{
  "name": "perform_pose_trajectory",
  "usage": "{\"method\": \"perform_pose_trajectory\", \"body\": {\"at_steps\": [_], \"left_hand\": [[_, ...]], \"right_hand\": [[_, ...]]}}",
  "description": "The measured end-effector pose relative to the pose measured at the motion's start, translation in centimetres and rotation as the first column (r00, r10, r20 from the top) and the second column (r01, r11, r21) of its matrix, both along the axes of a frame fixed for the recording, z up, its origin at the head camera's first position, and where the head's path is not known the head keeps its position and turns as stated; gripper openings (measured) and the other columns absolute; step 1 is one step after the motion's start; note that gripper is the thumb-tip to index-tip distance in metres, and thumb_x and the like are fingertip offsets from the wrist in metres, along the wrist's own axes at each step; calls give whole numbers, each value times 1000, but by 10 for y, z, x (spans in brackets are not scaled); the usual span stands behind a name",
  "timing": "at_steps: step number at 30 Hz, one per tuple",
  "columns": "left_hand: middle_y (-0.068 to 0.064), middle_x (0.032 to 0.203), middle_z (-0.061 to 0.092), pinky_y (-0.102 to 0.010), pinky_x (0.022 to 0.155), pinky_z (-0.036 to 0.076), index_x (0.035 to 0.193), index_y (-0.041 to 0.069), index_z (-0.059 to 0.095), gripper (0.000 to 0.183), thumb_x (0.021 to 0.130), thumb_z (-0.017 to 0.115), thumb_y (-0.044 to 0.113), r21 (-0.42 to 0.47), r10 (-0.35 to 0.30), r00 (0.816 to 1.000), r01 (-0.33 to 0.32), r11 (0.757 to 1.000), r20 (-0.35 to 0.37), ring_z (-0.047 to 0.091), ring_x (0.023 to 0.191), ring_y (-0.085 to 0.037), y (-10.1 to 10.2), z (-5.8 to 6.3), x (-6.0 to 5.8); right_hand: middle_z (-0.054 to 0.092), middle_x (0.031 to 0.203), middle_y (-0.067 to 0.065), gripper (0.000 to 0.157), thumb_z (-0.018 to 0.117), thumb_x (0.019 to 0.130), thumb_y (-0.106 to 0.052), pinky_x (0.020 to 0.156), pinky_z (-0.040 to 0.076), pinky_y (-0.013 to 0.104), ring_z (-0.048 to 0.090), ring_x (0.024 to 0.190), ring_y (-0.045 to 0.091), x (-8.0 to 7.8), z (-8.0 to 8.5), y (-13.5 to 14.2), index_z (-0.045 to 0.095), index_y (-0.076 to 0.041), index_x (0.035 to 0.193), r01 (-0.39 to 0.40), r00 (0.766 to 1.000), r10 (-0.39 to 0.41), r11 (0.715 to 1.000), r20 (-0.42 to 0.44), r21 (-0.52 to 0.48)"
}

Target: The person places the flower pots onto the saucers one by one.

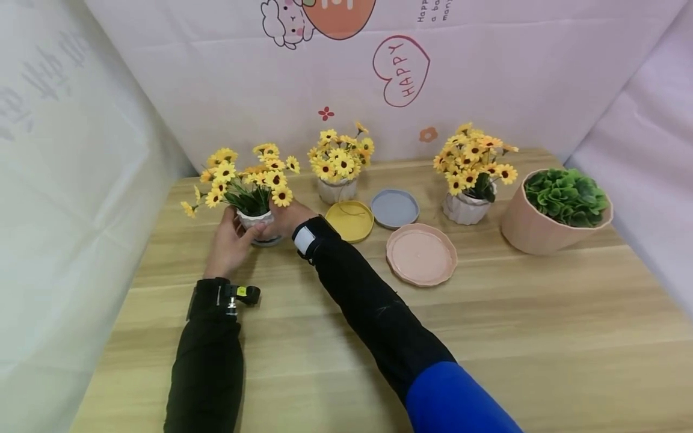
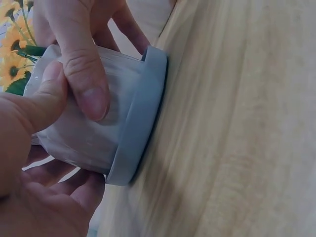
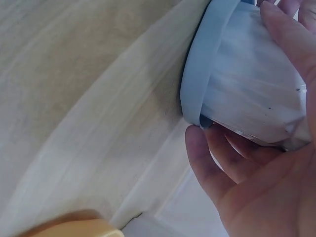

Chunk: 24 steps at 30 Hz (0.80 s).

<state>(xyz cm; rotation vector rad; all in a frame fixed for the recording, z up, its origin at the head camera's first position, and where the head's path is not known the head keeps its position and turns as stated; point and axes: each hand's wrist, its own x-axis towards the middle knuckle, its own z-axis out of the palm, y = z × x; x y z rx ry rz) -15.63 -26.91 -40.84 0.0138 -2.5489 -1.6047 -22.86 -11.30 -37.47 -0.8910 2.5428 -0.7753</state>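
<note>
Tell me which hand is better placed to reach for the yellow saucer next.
Probably the right hand. It holds the white flower pot on the side facing the yellow saucer, which lies just beyond that wrist. The left hand grips the pot's far side and would have to cross over it.

Pot (image 1: 258,224) on saucer (image 2: 140,116), btwn hands (image 1: 230,240).

The head view looks down on the table (image 1: 487,337) from 6 o'clock; both wrist views sit close, sharing the white pot (image 2: 84,133) at 10 o'clock.
</note>
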Motion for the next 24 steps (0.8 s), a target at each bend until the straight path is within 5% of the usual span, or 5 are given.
{"method": "perform_pose_trajectory", "body": {"at_steps": [8,16,19,22,24], "left_hand": [[-21,148,24,-41,106,27,148,2,13,74,95,59,22,14,-55,997,54,998,56,24,136,-33,9,25,13],[-17,151,20,-45,106,25,151,10,10,82,93,62,35,-90,-109,987,120,989,119,23,137,-33,-5,19,9],[-17,152,17,-48,106,25,153,16,5,89,91,63,41,-132,-138,977,160,978,163,22,137,-35,-11,21,11],[-19,151,19,-51,104,27,153,18,3,91,90,63,45,-167,-172,961,210,963,215,25,135,-37,-14,27,16],[-18,151,21,-53,103,27,153,18,3,91,90,62,47,-187,-210,949,256,948,236,27,134,-38,-14,32,19]], "right_hand": [[17,154,8,99,63,84,-58,102,23,18,23,137,16,-5,-11,-4,10,-9,152,20,998,-12,990,-59,137],[34,146,14,93,50,89,-64,95,37,25,45,124,23,6,-10,5,14,-5,151,41,987,-2,969,-159,244],[49,135,9,82,48,89,-66,101,33,31,48,120,25,14,-5,13,32,-11,148,7,973,52,968,-226,251],[62,109,3,58,53,88,-64,94,39,36,49,115,27,24,-2,25,65,-15,117,-13,968,60,982,-246,189],[61,97,1,47,60,85,-60,82,45,33,52,105,25,31,-3,35,68,-17,103,-7,973,29,996,-229,94]]}}
